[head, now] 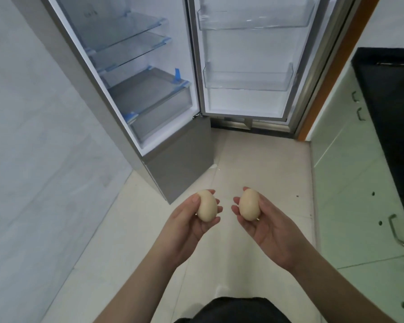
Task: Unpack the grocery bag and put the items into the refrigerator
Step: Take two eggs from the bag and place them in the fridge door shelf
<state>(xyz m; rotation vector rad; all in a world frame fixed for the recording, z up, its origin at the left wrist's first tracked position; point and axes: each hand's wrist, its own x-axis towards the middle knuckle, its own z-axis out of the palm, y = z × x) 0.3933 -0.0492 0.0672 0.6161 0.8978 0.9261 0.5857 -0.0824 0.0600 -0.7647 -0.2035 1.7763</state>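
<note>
Dark clothing fills the bottom edge of the view, and both bare forearms reach forward from it over the pale tiled floor.

Each grip is closed around an egg. The left hand cups a cream-coloured egg, the left egg, with the thumb pressed along its left side and the fingertips curling up on its right. The right hand holds a second one, the right egg, the same way in mirror image: fingers wrapped from beneath and showing at its left, the thumb side on its right. Both eggs stand roughly upright, narrow ends up, near each other but not touching, held in the air above the floor and short of the refrigerator.

Beyond the hands stands the refrigerator, its upper door swung wide open to the right. Inside the cabinet are glass shelves with blue tape at their edges, and a clear drawer below them. The door carries two clear bins, an upper bin and a lower bin. Nothing shows on the shelves or in the bins.

A grey-white wall runs along the left. On the right are pale green cabinets with metal handles beneath a dark worktop.
</note>
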